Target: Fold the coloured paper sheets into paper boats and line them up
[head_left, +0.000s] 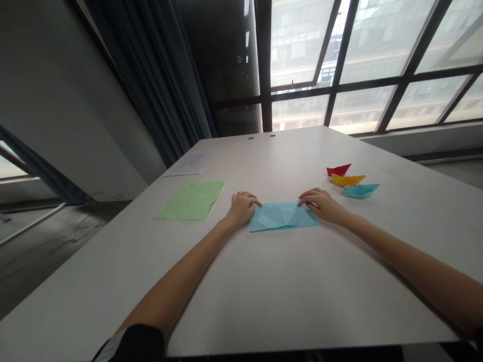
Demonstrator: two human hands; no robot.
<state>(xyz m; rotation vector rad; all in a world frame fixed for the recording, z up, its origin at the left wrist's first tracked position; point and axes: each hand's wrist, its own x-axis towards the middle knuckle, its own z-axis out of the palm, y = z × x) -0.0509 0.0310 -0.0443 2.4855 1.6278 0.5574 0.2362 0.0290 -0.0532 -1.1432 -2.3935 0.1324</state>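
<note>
A sheet of light blue paper (281, 216), folded into a wide rectangle with crease lines across it, lies on the white table in front of me. My left hand (242, 207) rests at its left end, fingers curled, with the fingertips on the far left corner. At the far right corner, my right hand (320, 204) has its fingers bent onto the paper's edge. The thumbs are mostly hidden. Both hands look closed on the sheet, and its near edge gapes slightly from the layer below.
Three folded paper boats, red (338, 170), yellow (347, 180) and blue (361, 190), sit close together to the right. A creased green paper sheet (192, 201) lies left, with a printed white sheet (189, 164) behind it. The white table (264, 291) ends near windows and a dark curtain.
</note>
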